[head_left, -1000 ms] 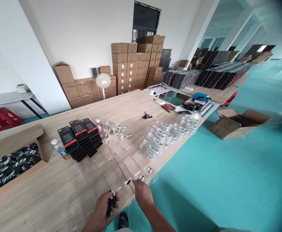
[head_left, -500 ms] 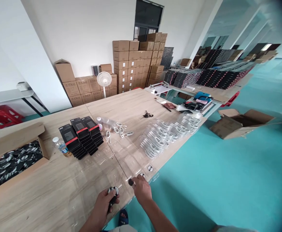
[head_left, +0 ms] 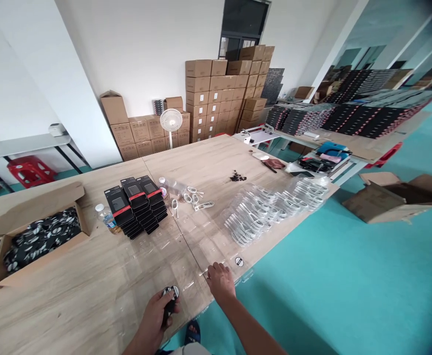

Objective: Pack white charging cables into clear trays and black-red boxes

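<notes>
My left hand [head_left: 156, 311] is closed around a few black round pieces with white-and-black faces [head_left: 170, 294], held just above the near table edge. To its right, my right hand [head_left: 221, 282] rests low over the clear plastic bags [head_left: 197, 246] spread on the table. Its fingers are curled downward, and whatever lies under them is hidden. Just beyond that hand, a single round black-and-white piece [head_left: 239, 262] lies flat near the edge.
White cables in clear bags [head_left: 253, 217] lie in a pile at the right. Black boxes [head_left: 134, 207] are stacked left of centre, beside a bottle [head_left: 108, 219]. An open carton [head_left: 42, 241] of black pieces stands far left. Small dark bits [head_left: 238, 176] lie further back.
The view has swung left, so the scene sits further right. My right hand has lowered onto the plastic; the black disc that showed at its fingertips is out of sight. My left hand keeps its pieces.
</notes>
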Demonstrator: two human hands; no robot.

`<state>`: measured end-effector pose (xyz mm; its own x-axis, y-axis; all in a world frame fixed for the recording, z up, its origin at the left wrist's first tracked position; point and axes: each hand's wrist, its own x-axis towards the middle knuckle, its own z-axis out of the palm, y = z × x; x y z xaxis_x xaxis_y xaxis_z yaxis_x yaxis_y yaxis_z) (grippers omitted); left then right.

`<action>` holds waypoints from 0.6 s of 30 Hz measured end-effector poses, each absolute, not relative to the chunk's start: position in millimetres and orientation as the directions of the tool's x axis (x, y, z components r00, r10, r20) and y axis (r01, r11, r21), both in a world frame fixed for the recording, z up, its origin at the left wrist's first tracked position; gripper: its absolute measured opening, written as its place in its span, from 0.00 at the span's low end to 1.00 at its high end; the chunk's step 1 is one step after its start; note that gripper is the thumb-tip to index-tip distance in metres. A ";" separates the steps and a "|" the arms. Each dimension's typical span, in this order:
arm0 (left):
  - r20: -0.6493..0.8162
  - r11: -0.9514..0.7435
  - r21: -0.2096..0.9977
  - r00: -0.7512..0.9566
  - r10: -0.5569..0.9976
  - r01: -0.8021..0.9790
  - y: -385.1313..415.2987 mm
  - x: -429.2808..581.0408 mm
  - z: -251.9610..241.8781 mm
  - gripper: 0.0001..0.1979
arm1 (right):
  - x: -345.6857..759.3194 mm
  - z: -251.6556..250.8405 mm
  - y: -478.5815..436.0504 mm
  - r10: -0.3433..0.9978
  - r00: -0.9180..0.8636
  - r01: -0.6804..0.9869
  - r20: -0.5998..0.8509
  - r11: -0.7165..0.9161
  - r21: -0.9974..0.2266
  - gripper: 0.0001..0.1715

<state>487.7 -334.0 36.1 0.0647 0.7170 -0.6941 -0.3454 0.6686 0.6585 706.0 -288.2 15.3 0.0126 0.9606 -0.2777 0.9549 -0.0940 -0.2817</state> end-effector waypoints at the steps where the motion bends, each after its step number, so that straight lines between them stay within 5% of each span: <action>1: -0.693 0.668 0.660 0.064 0.718 -0.345 -333.9 488.3 36.6 0.24 | 707.6 17.1 -289.4 0.960 0.020 0.948 -0.279 -0.107 -0.300 0.08; 5: -0.680 0.661 0.676 0.069 0.730 -0.325 -333.0 492.0 38.2 0.24 | 714.1 25.8 -296.7 0.950 0.068 0.888 -0.305 -0.197 -0.415 0.14; 9: -0.675 0.666 0.682 0.092 0.732 -0.302 -332.3 500.0 38.9 0.23 | 707.0 33.7 -305.0 0.932 0.060 0.744 -0.358 -0.281 -0.607 0.06; 13: -0.660 0.671 0.682 0.152 0.736 -0.290 -331.9 510.7 39.3 0.23 | 679.7 36.1 -313.8 0.930 -0.012 0.560 -0.367 -0.298 -0.773 0.13; 18: -0.660 0.685 0.658 0.199 0.724 -0.311 -330.9 515.8 38.4 0.21 | 661.4 29.7 -320.4 0.930 0.000 0.448 -0.368 -0.329 -0.831 0.11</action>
